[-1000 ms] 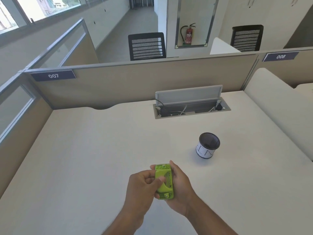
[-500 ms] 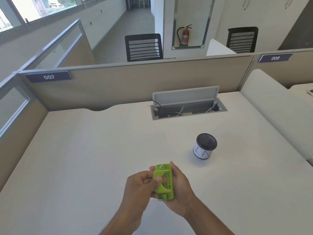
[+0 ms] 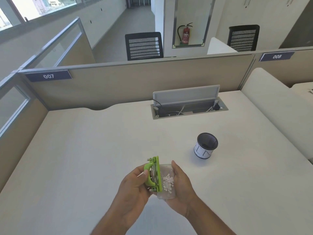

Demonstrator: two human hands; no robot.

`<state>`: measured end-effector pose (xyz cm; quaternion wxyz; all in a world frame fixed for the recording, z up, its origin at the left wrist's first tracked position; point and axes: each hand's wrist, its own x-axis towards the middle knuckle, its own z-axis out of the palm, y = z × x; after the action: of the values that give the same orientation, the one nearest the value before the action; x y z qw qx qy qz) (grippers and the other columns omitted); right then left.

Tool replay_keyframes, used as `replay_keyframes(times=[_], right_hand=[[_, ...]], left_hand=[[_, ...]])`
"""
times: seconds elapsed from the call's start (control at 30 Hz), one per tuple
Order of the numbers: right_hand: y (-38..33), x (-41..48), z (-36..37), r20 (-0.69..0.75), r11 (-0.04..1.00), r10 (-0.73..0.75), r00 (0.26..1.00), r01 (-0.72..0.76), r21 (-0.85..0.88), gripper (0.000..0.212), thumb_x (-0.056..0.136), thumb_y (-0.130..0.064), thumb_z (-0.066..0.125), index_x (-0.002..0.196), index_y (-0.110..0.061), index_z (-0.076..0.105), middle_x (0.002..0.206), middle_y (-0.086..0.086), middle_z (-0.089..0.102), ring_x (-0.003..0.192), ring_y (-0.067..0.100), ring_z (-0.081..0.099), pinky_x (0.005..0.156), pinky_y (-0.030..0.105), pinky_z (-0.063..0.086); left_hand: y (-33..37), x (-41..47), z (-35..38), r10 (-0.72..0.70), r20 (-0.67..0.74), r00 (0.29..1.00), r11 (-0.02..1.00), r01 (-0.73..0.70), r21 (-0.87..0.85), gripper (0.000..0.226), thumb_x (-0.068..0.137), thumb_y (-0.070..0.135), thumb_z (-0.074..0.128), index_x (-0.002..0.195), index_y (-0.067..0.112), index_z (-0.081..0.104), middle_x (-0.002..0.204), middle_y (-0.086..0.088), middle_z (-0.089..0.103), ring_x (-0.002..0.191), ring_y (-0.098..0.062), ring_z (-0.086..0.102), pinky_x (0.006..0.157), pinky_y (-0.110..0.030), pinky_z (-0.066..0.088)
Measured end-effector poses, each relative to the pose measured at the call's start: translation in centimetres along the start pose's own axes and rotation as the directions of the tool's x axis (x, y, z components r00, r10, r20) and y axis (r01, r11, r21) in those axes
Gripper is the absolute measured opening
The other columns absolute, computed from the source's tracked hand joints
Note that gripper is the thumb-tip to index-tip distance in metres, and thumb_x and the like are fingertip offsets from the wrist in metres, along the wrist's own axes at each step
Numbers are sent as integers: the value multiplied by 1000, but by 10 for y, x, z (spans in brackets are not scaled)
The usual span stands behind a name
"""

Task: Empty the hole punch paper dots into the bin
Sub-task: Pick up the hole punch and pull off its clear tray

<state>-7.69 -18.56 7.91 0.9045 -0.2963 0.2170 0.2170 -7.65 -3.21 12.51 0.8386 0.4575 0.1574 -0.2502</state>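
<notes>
A lime-green hole punch [image 3: 153, 174] is held on its side above the white desk [image 3: 84, 158], gripped by my left hand [image 3: 133, 185]. Its clear base tray [image 3: 166, 181] has swung open to the right and rests in my right hand [image 3: 182, 182]. Several white paper dots [image 3: 167, 182] lie in the tray. A small black mesh bin [image 3: 205, 145] with a white label band stands upright on the desk, up and to the right of my hands, apart from them.
An open cable hatch [image 3: 188, 108] with a raised lid sits at the back of the desk. Beige partition panels [image 3: 118, 82] enclose the back and left sides. A rounded white divider [image 3: 277, 109] borders the right edge.
The closed punch has been pulled open: the green body tipped left in my left hand and the clear tray with paper dots is now exposed in my right hand.
</notes>
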Motion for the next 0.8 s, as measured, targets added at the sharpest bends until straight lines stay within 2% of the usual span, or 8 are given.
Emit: replay_keyframes(times=[0.1,0.2,0.27,0.33,0.43,0.53,0.67,0.8], right_hand=[[0,3,-3,-19,1000,-6,1000,6,-5,72,105,-54,40,128,7,72,107,25,72,92,36,69,84,44,54],[-1,6,-8,-51,1000,-1,999,0,-12,72,105,-55,40,123,5,74,90,18,68,75,30,63,72,39,50],[-4,5,-8,-52,1000,0,999,0,-5,68,105,-54,38,118,2,76,83,15,67,68,26,60,66,37,47],[-6,5,-9,-50,1000,-11,999,11,2,68,105,-53,37,117,1,75,82,14,67,66,26,59,65,37,45],[-9,6,-11,-55,1000,-29,998,29,2,67,105,-53,37,115,0,77,82,14,67,65,26,59,65,37,45],[-11,6,-13,-60,999,-34,998,35,11,67,105,-53,38,114,0,78,83,14,66,65,25,59,65,37,45],[-13,5,-14,-60,999,-44,997,45,15,65,105,-52,38,120,1,74,83,14,66,65,25,59,64,37,44],[-14,4,-16,-57,999,-51,997,51,5,65,105,-52,38,121,0,74,85,13,68,66,25,62,66,37,47]], left_hand=[[5,-1,-4,-28,47,998,996,32,-85,37,103,15,54,126,-11,69,107,-26,74,88,-35,71,88,-50,51],[12,-4,-6,-57,82,995,986,68,-151,31,100,28,61,110,4,78,100,-24,72,82,-35,73,86,-49,51],[14,-4,-8,-30,72,997,987,40,-155,23,100,31,66,107,12,77,94,-18,68,76,-28,70,80,-44,52],[13,-1,-13,40,20,999,994,-37,-106,20,95,27,74,110,14,72,90,-7,66,73,-19,67,71,-34,57],[13,7,-20,110,-65,992,993,-112,-27,32,86,15,75,117,13,70,79,3,72,66,-10,69,63,-26,57],[12,16,-29,150,-128,980,988,-146,43,35,87,9,75,121,13,69,78,3,71,70,-13,64,63,-29,51],[4,36,-50,206,-264,942,975,-174,138,50,78,16,81,126,11,68,100,-10,63,84,-25,59,68,-37,51],[-10,58,-67,202,-308,930,953,-115,279,23,93,5,74,116,11,72,95,-14,61,79,-28,56,70,-41,50]])
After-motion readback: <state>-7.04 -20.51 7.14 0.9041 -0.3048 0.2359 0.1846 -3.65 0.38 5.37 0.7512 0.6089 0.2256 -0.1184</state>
